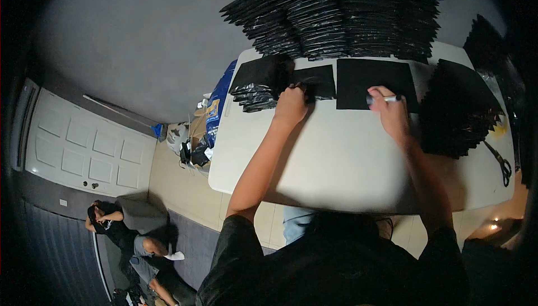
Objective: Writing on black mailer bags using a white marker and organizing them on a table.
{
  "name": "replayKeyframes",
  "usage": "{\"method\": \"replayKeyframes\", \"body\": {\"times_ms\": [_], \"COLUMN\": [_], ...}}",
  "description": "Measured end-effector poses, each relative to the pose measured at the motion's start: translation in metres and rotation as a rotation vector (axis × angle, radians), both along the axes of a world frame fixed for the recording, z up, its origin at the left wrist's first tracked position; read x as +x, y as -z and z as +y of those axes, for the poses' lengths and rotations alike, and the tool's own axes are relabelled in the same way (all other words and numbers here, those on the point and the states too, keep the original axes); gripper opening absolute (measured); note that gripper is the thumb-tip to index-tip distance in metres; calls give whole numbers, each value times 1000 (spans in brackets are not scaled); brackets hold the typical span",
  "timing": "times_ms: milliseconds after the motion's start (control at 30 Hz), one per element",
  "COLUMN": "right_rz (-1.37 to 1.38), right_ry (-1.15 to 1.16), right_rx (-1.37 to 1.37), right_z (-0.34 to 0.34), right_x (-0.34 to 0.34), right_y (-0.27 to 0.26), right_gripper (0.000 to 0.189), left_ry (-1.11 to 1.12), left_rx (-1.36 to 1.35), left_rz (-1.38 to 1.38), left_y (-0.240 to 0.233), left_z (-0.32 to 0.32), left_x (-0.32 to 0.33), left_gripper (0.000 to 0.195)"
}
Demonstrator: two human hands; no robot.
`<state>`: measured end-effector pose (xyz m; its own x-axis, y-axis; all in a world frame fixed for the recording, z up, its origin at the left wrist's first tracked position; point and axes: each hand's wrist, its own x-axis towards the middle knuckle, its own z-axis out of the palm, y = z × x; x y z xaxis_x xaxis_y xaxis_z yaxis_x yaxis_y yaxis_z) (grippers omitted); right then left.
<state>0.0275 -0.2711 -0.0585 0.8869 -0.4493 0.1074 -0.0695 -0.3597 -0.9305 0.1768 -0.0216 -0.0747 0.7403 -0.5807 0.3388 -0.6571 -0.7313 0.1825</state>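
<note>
A flat black sheet lies on the white table in front of me. Over its right part my right hand holds a small light-coloured cylinder with a dark end, blurred, perhaps a glue stick or marker. My left hand has its fingers bent at the edge of a smaller black piece with a shiny lower edge; whether it grips the piece cannot be told. To the left of that hand is a stack of black plastic-edged pieces. On the right stands a tall fanned pile of black pieces.
Long stacks of black plastic packets line the far side of the white table. Black-handled scissors lie near its right edge. A blue bag and boxes stand beyond the left edge. Another person reclines on a seat at lower left.
</note>
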Motion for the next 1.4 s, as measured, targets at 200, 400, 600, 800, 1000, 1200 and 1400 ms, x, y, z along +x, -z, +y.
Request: {"method": "replayKeyframes", "body": {"times_ms": [200, 400, 600, 800, 1000, 1200, 1400], "right_rz": [-404, -285, -521, -585, -513, -487, -471], "right_ry": [-47, -75, 5, -92, -97, -110, -164], "right_rx": [-1046, -606, -452, -504, -533, -499, -420], "right_z": [-20, -22, -11, -5, -15, -13, -8], "right_x": [10, 2, -7, -4, -1, -2, -5], "right_y": [28, -3, -14, 0, 7, 2, 4], "right_gripper": [30, 22, 16, 13, 15, 16, 18], "left_ry": [200, 360, 231, 148, 119, 185, 349], "left_rx": [-102, -121, 47, 63, -2, 139, 160], "left_rz": [-7, 85, 50, 150, 211, 163, 5], "left_y": [3, 5, 29, 19, 18, 33, 59], "left_z": [-36, -94, -135, -149, -143, -160, -179], "left_x": [-30, -53, -67, -66, -65, -61, -49], "left_gripper": [49, 50, 60, 64, 67, 69, 65]}}
